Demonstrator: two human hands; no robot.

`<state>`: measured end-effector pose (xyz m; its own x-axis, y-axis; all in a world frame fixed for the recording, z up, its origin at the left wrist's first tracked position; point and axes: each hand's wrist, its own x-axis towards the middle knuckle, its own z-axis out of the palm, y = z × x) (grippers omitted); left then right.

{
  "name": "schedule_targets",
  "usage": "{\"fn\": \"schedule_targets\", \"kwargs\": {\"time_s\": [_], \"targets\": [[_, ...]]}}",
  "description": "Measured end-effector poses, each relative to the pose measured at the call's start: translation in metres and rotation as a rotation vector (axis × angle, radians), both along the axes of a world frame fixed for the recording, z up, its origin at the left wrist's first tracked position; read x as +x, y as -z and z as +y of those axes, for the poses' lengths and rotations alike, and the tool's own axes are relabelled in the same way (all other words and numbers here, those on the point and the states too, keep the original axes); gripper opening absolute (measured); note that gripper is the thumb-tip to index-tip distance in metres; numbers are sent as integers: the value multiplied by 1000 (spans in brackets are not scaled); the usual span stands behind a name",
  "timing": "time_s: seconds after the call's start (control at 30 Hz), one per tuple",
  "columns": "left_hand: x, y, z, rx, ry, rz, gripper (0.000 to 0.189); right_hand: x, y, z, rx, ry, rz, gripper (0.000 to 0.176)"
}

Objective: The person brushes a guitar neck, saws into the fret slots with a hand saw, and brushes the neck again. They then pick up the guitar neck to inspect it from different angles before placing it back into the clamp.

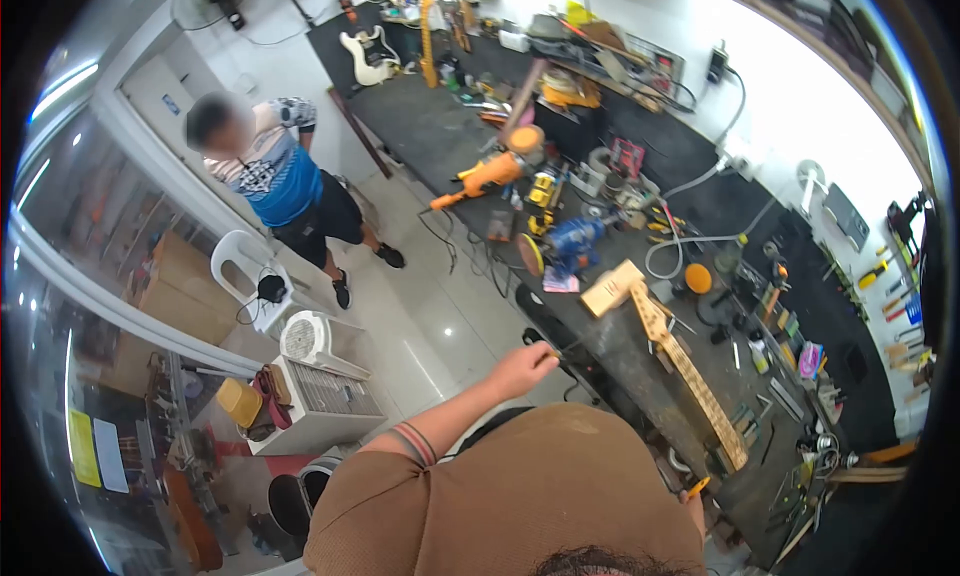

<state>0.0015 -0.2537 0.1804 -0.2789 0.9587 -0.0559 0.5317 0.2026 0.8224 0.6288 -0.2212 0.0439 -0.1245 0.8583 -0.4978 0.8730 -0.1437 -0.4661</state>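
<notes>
My left hand [522,369] is closed in front of my belly, near the bench's front edge. A small end and perhaps a thin shaft show at its fingertips, too small to name. Low beside my shirt, my right hand [693,506] is mostly hidden; a yellow-orange handle [698,487] sticks out from it. Between the hands and the tools behind lies a guitar neck [698,396] on the bench. Its headstock end is beside a pale wooden block [612,288].
The dark workbench [400,111] carries an orange power tool [490,179], a blue power tool [575,244] and many hand tools. At left a person [285,186] stands near a white chair [245,266]. A white guitar body [368,56] is at the far end.
</notes>
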Motion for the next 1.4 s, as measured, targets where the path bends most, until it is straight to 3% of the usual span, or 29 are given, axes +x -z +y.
{"fn": "schedule_targets", "kwargs": {"time_s": [0.07, 0.2, 0.23, 0.3, 0.37, 0.43, 0.5, 0.53, 0.57, 0.67, 0.7, 0.77, 0.8, 0.87, 0.93, 1.03, 1.07, 1.1, 1.13, 1.17, 1.2, 1.23, 1.27, 1.4], "targets": [[-20, -4, -16, 15, 36, -59, 30, -54, -42, -11, -151, 400, 126, 35], [-69, -7, -61, -41, 134, -40, 32, -117, -6, -22, -45, 529, 258, 30], [-81, -7, -76, -45, 128, -9, 33, -132, 20, -27, 105, 407, 195, 29], [-102, 0, -109, -58, 136, 15, 35, -184, 28, -48, 167, 260, 77, 28], [-123, 9, -135, -133, 60, 15, 35, -240, 20, -62, 47, 36, -7, 28], [-135, 8, -166, -149, 37, 1, 35, -292, -11, -70, -71, 107, 427, 27], [-146, 8, -186, -155, 6, -17, 35, -309, 4, -58, -153, 300, 697, 31], [-150, 10, -196, -170, -26, -44, 36, -332, -36, -62, -257, 458, 892, 27], [-153, 12, -205, -189, -54, -70, 38, -338, -38, -56, -338, 533, 1098, 30], [-158, 21, -222, -168, -84, -104, 37, -344, -23, -58, -497, 699, 1206, 32], [-161, 19, -226, -178, -66, -110, 37, -334, -17, -69, -491, 721, 1201, 32], [-170, 13, -231, -199, -15, -95, 35, -307, -5, -96, -583, 453, 667, 32], [-180, 13, -234, -206, 5, -98, 35, -288, 8, -109, -581, 475, 667, 32], [-208, 17, -243, -29, -105, -116, 41, -241, 32, -130, -257, 573, 414, 30], [-240, 19, -250, 51, -361, -231, 40, -208, 30, -149, -88, 587, 158, 31], [-286, 16, -255, 16, -640, 76, 36, -101, 126, -168, 209, 191, -297, 32], [-302, 30, -255, -37, -702, 241, 34, -103, 111, -178, 202, 206, -301, 32], [-314, 44, -255, -37, -690, 241, 34, -118, 81, -178, -8, 337, -299, 31], [-324, 57, -254, -267, -504, 304, 32, -127, 63, -174, -218, 461, -290, 30], [-326, 63, -252, -492, -314, 365, 30, -127, 64, -174, -219, 467, -286, 30], [-311, 44, -246, -492, -307, 369, 30, -124, 69, -174, -281, 354, -193, 32], [-290, 28, -237, -522, -109, -34, 28, -121, 73, -172, -341, 240, -99, 33], [-265, 8, -225, -538, 95, -437, 26, -125, 79, -170, -312, 300, -36, 34], [-188, 7, -186, -374, 49, -651, 25, -178, 52, -153, -215, 346, 115, 37]]}}
